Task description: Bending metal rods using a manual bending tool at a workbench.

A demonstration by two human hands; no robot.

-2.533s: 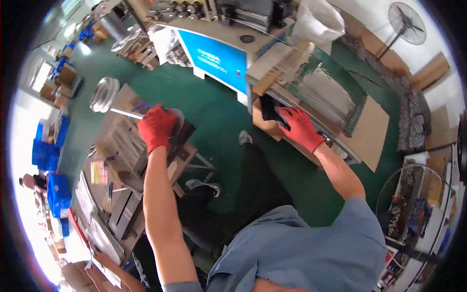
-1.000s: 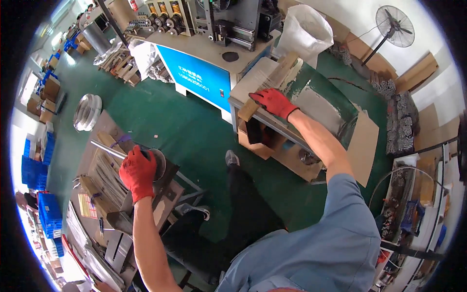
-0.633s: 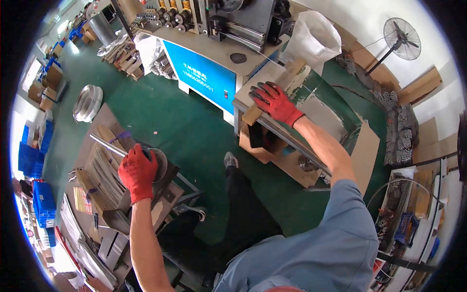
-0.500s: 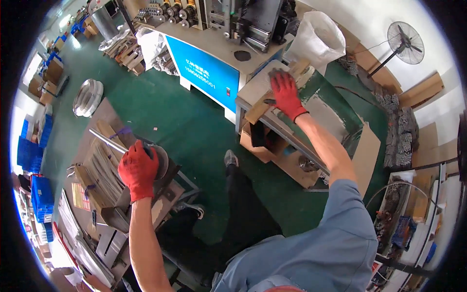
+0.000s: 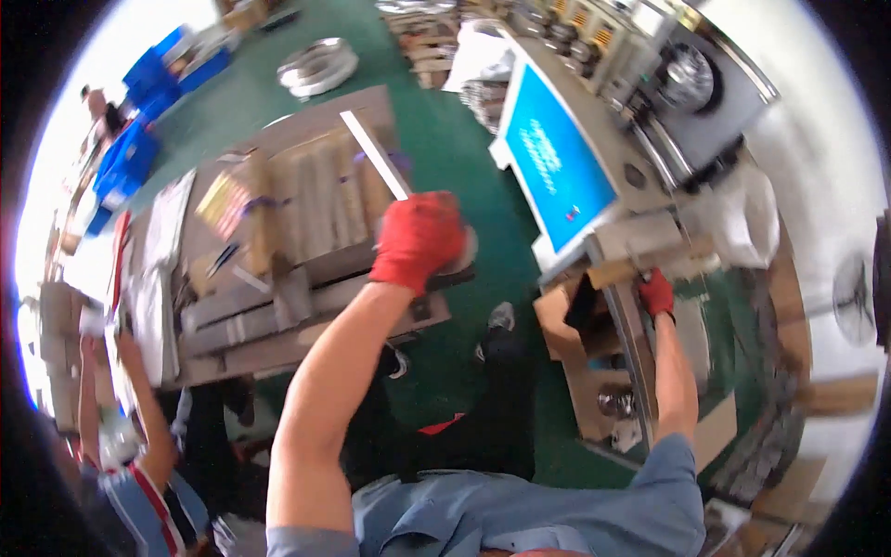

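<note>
My left hand (image 5: pixel 418 243), in a red work glove, is closed around the lower end of a long, narrow pale strip (image 5: pixel 374 153). The strip slants up and away over a brown worktable (image 5: pixel 353 110), where bundles of long grey strips (image 5: pixel 316 200) lie. A round metallic piece shows partly behind that glove. On the right, my right hand (image 5: pixel 657 294), also red-gloved, is at the edge of a machine-side bench, beside a wooden block (image 5: pixel 620 272). Its fingers are blurred and partly hidden, so their grip cannot be made out.
A machine with a blue front panel (image 5: pixel 554 158) stands ahead to the right. A white sack (image 5: pixel 747 213) and a fan (image 5: pixel 852 297) are beyond the bench. A cardboard box (image 5: pixel 557 320) sits under the bench. At lower left is a co-worker's arm (image 5: pixel 148 408). A coil (image 5: pixel 317 67) lies on the floor.
The view has swung left, bringing the worktable and a co-worker into fuller view. My left hand still holds the strip. My right hand has drawn back from the bench top to its near edge.
</note>
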